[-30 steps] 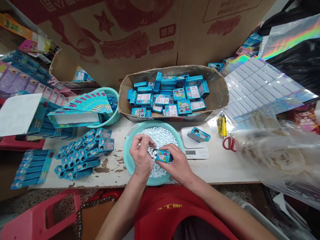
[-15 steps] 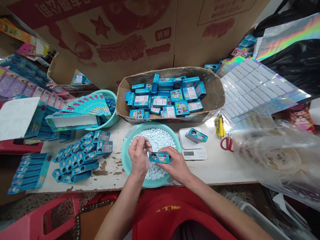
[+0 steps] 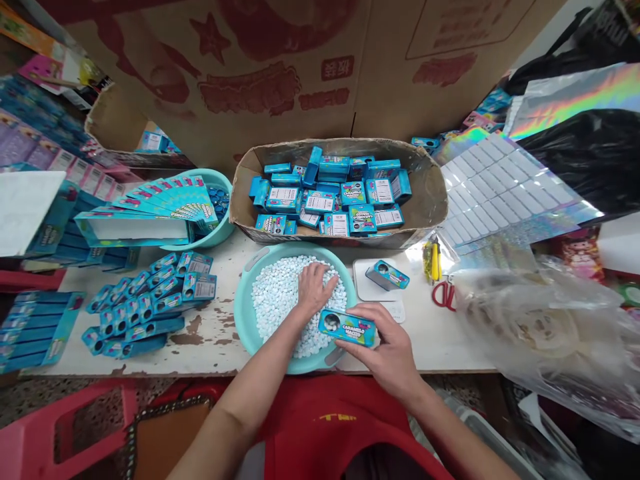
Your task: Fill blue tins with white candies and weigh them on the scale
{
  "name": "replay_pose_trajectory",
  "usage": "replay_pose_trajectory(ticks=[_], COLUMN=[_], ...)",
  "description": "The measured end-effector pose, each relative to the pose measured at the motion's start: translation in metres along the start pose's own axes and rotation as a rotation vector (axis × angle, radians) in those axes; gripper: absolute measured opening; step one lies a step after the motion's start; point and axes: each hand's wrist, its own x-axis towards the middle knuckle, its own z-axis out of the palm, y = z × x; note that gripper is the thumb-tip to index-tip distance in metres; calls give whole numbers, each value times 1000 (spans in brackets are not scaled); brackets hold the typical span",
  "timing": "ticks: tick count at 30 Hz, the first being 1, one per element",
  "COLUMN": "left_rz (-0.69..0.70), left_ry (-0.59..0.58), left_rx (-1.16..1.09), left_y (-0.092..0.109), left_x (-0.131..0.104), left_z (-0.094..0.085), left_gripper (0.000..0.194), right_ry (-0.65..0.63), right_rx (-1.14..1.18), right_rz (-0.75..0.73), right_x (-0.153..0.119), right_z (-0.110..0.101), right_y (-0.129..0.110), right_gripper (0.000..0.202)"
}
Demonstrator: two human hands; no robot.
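Observation:
My right hand (image 3: 387, 340) grips a small blue box (image 3: 347, 327) by its right end, over the right front rim of the teal basin; pale candies show in the box's round hole. My left hand (image 3: 316, 287) is down on the candies (image 3: 275, 287) in the basin (image 3: 243, 293), palm down; its fingers are spread and the fingertips are partly among the candies. A similar box (image 3: 389, 275) rests on the white scale (image 3: 364, 288) to the right of the basin.
Behind the basin stands a cardboard tray (image 3: 435, 183) full of blue boxes. More boxes (image 3: 155, 293) are grouped at the left, near a teal bowl (image 3: 225, 230). Red scissors (image 3: 443, 296), a yellow cutter (image 3: 434, 260) and clear plastic bags (image 3: 535, 327) lie at the right.
My left hand has left the box's side and moved down into the candies. My right hand has shifted right and turned the box's holed end more into view.

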Motion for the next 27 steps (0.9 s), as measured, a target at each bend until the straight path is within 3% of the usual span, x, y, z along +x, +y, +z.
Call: replay_pose_trajectory(ticks=[3,6,10,15,18,20,24,27], left_rz=[92,60,-324,-513,-527,-483,-469,-454], left_ry=[-158,-185,28,193,285,314,410,478], left_rx=[57,39,-380,-871,-1340,-1498,-1634,-1641], left_y=[0,-16,-38,-30,-10,2,14,17], left_x=[-18,-41,-51,-48,-50,-51,-50,-47], left_z=[-4,-15,-26,-57,-84,-96,-105,-107], left_gripper=[25,14,3,23,24,23,21,21], right_ry=[32,37,-35,-94,-157,-202,-260,-230], right_rx=[-19,-46,-118,-219,-281,-321,-338,-361], right_rz=[6,9,-13,-3,14,16,-6,-48], right_x=[6,14,24,23,19,18,17,18], right_z=[3,13,32,44,50,56,63,64], right_y=[-4,-1,12,26,30,29,18,9], right_gripper=[31,31,27,25,25,26,29,31])
